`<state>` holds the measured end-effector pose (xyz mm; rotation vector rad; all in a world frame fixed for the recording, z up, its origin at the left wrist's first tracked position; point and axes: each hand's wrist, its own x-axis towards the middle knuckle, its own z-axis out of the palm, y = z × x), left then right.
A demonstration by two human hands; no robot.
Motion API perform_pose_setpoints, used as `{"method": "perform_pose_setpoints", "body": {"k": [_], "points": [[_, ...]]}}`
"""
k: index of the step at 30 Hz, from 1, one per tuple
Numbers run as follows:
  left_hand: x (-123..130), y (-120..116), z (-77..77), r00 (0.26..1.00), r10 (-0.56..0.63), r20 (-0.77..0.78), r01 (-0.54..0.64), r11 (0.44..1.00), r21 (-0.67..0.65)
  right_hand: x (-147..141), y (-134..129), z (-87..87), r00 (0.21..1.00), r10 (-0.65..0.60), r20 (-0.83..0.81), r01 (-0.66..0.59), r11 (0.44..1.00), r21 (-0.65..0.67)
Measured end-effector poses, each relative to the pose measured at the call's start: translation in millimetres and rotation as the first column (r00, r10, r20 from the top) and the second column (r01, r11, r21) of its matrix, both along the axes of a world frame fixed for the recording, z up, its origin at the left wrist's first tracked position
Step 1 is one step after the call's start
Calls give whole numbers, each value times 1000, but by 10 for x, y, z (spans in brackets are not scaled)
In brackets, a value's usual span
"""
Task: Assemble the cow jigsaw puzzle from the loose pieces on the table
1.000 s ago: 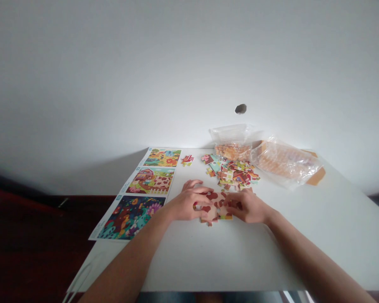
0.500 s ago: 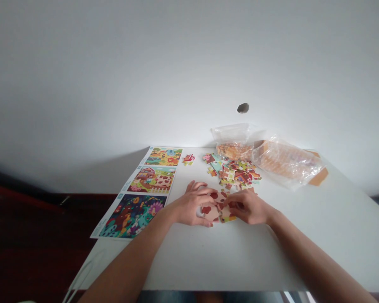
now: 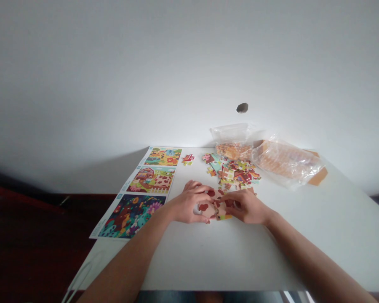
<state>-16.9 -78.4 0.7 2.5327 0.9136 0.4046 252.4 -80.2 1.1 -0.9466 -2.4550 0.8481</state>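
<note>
Several joined jigsaw puzzle pieces [image 3: 207,210], cream with red-brown cow patches, lie on the white table between my hands. My left hand [image 3: 192,203] curls around their left side, thumb at the near edge and fingers at the far edge. From the right, my right hand [image 3: 246,206] has its fingers bent down onto a puzzle piece [image 3: 222,211] with a yellow-green lower edge; its fingertips are partly hidden. Just beyond the hands is a loose heap of puzzle pieces [image 3: 240,173].
Left of the hands lies a picture sheet [image 3: 173,179] with three printed scenes. One red piece group [image 3: 188,159] sits apart near it. Toward the wall are a clear bag of pieces [image 3: 233,149] and a larger plastic bag [image 3: 287,164] over orange card.
Both hands and the joined pieces have shifted slightly left. My right fingers reach a little further left over the pieces. The heap and bags look the same.
</note>
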Motion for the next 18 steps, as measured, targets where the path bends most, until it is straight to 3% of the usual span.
{"method": "perform_pose_setpoints", "body": {"k": [10,18], "points": [[-16,9,10,1000,-2,7,2,1000,-4,-43,-17,-23,1000,-2,18,3,998,-58],[-17,10,-1,1000,-10,-5,9,1000,-7,-46,-4,-60,994,-87,-66,87,996,5]]}}
